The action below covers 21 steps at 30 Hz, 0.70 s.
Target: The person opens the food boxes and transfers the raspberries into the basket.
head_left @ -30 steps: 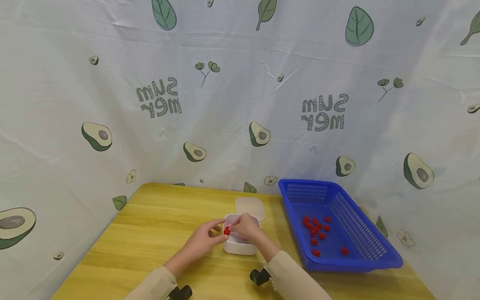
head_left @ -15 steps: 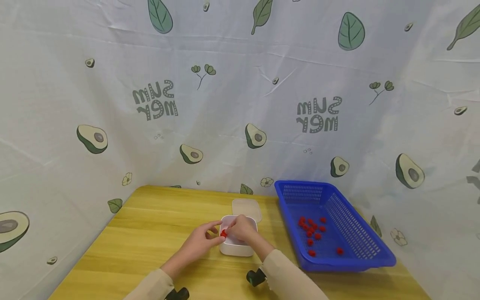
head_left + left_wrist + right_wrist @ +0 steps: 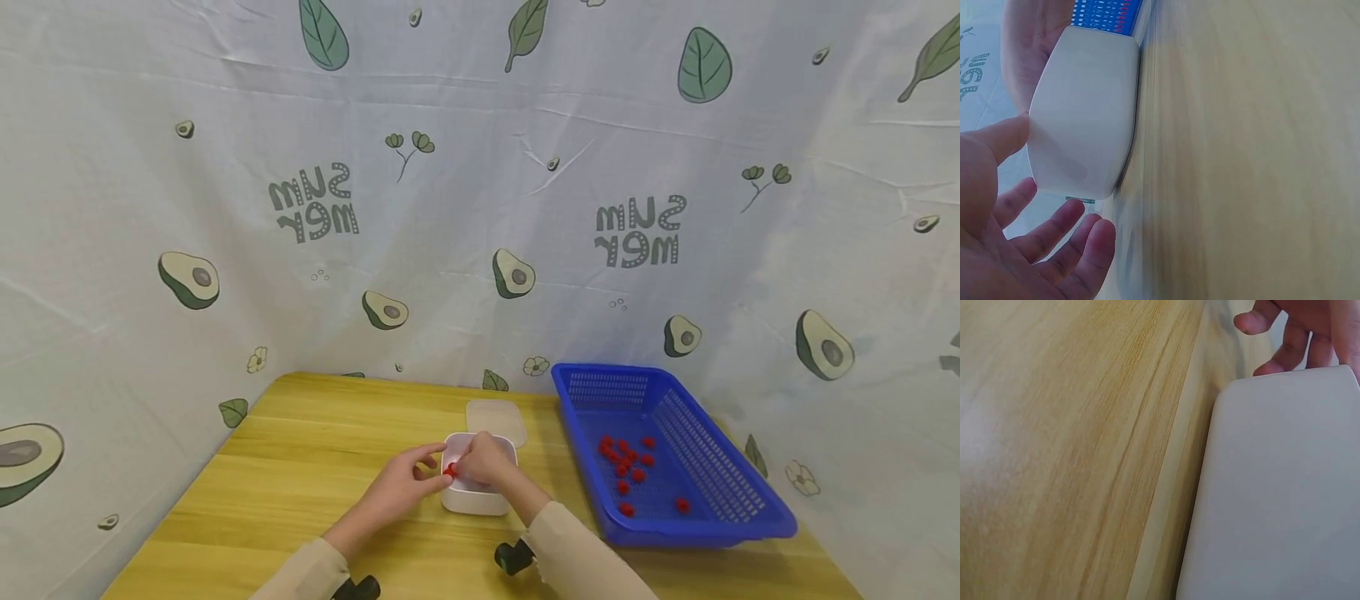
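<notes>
A small white open box (image 3: 474, 502) stands on the wooden table between both hands. My left hand (image 3: 397, 487) is at its left side, thumb and index finger at the rim. In the left wrist view the thumb touches the edge of the box (image 3: 1085, 112) and the other fingers are spread below its corner. My right hand (image 3: 483, 460) reaches down into the box from the right. Its fingertips pinch a small red piece (image 3: 450, 471) near the left inner wall. The piece's exact kind is too small to tell, and the right fingers partly hide the box's inside.
A flat, pale square lid (image 3: 495, 421) lies just behind the box. To the right stands a blue plastic basket (image 3: 735, 533) holding several small red pieces (image 3: 624, 468). A patterned white cloth (image 3: 450, 208) hangs behind the table (image 3: 300, 433).
The view has shifted slightly. Both hands stay at the box; the right fingertips and the red piece have moved a little lower along the box's left inner side.
</notes>
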Tool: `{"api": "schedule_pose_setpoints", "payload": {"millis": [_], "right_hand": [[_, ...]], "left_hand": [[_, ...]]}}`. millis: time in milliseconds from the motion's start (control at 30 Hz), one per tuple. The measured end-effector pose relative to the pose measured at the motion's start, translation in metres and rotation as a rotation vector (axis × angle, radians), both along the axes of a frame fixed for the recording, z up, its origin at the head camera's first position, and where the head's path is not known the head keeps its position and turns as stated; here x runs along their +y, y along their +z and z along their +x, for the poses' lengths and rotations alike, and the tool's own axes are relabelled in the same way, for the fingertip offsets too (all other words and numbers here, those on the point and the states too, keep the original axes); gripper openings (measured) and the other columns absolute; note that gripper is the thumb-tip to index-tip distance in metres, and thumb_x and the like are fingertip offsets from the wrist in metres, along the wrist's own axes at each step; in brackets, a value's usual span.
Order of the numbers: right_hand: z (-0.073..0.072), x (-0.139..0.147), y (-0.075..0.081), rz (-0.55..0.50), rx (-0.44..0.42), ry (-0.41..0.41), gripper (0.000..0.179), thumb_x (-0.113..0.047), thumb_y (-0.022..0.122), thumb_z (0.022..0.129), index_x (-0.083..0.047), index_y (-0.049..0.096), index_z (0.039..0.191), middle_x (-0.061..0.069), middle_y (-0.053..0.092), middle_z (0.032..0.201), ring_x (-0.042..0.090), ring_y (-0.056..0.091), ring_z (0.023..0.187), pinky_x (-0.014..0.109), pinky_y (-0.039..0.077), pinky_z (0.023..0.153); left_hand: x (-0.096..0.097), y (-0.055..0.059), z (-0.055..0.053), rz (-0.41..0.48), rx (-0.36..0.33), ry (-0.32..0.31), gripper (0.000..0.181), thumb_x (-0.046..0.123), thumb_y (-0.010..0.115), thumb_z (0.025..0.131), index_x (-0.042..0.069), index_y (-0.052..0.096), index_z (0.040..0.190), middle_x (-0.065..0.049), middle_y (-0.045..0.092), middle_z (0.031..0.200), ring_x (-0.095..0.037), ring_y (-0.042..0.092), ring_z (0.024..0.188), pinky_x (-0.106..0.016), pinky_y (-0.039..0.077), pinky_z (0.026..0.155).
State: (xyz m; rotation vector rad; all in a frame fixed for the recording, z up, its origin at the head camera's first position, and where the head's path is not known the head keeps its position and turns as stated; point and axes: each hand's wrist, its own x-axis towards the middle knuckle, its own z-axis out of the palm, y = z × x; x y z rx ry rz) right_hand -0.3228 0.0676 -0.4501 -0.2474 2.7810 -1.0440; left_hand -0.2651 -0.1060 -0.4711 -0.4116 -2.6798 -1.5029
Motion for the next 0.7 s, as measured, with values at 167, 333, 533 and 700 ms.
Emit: {"api": "schedule_pose_setpoints", "payload": {"millis": [167, 333, 533, 700], "right_hand": [[0.001, 0.001, 0.002, -0.003, 0.012, 0.012, 0.018, -0.01, 0.078, 0.081, -0.003, 0.067, 0.069, 0.001, 0.05, 0.059, 0.013, 0.04, 0.048, 0.022, 0.035, 0.044], [0.002, 0.002, 0.007, -0.008, 0.007, 0.018, 0.018, -0.01, 0.079, 0.08, -0.002, 0.069, 0.067, 0.002, 0.052, 0.058, 0.012, 0.039, 0.045, 0.021, 0.033, 0.042], [0.003, 0.005, 0.017, 0.003, 0.016, 0.012, 0.015, -0.008, 0.079, 0.082, -0.001, 0.071, 0.071, 0.002, 0.053, 0.061, 0.01, 0.036, 0.045, 0.021, 0.03, 0.042], [0.003, 0.012, 0.024, 0.009, 0.014, 0.026, 0.011, -0.01, 0.08, 0.083, -0.001, 0.076, 0.078, 0.006, 0.061, 0.068, 0.011, 0.037, 0.046, 0.022, 0.032, 0.043]], "left_hand": [[0.0, -0.001, -0.001, -0.011, 0.009, 0.004, 0.053, 0.033, 0.075, 0.091, 0.015, 0.06, 0.139, -0.007, 0.065, 0.111, -0.019, 0.057, 0.088, -0.031, 0.047, 0.071], [-0.001, -0.001, -0.002, -0.016, 0.014, 0.012, 0.053, 0.034, 0.076, 0.09, 0.017, 0.061, 0.138, -0.006, 0.065, 0.11, -0.018, 0.056, 0.087, -0.03, 0.047, 0.07], [-0.001, 0.001, 0.0, -0.018, 0.007, 0.004, 0.054, 0.034, 0.076, 0.09, 0.016, 0.06, 0.139, -0.007, 0.065, 0.11, -0.019, 0.056, 0.088, -0.032, 0.047, 0.071], [-0.001, 0.003, 0.001, -0.012, -0.004, 0.001, 0.054, 0.035, 0.076, 0.091, 0.017, 0.06, 0.139, -0.007, 0.064, 0.111, -0.019, 0.056, 0.088, -0.032, 0.047, 0.071]]}}
